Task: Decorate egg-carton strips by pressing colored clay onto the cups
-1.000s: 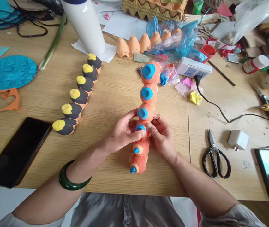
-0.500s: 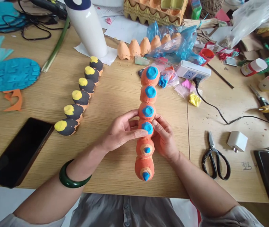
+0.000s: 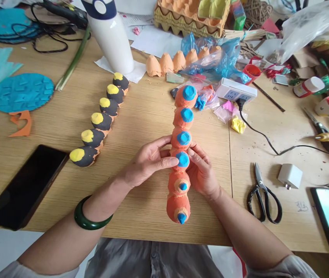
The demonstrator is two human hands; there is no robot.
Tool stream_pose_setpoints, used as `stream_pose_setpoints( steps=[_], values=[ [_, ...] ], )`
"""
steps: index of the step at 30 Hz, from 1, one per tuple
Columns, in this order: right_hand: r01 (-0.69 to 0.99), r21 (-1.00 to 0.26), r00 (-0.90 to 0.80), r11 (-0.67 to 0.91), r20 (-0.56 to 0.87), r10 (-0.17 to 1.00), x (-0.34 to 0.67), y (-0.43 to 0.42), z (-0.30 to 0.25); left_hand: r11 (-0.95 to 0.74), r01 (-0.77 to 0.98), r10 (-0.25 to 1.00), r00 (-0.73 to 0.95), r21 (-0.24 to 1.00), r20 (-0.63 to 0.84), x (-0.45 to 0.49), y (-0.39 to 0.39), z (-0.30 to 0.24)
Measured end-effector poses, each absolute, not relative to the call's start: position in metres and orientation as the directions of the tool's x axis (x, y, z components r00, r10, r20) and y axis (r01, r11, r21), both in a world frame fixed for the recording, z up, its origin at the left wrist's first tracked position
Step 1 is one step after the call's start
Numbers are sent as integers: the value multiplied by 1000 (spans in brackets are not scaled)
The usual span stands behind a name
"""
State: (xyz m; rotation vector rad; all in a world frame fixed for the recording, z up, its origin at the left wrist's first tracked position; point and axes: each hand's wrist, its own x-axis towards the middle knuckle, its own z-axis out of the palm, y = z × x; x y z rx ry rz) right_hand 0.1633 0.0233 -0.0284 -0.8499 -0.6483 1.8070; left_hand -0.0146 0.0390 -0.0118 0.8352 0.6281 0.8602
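A bumpy orange strip of six rounded, carton-like cups (image 3: pixel 179 145), four topped with flattened blue clay-like discs (image 3: pixel 187 115) and the nearest two with small blue points (image 3: pixel 181 218), runs lengthwise over the pale wood-grain table (image 3: pixel 144 116), though whether they touch is hard to tell. The left hand (image 3: pixel 148 160) holds its left side, thumb extended and fingers curled; the right hand (image 3: pixel 202 170) grips the right side, both forearms angling inward.

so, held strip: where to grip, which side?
Probably at its middle cups, one hand per long side: the held strip is long and narrow, necked between cups, with blue caps facing the camera. The left hand and right hand grip about there.
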Motion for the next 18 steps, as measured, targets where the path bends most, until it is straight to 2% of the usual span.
stream_pose_setpoints(
  steps=[4,11,18],
  values=[
    [-540,-774,-269,-331,-215,939,164,23,-29,407,-394,855,482,824,-192,-13,40,-12],
    [-523,-797,-293,-303,-166,942,165,24,-28,382,-436,876,452,814,-169,-11,40,-12],
    [-514,-799,-300,-313,-175,938,164,22,-28,426,-442,865,456,789,-210,-11,37,-12]
  ],
)
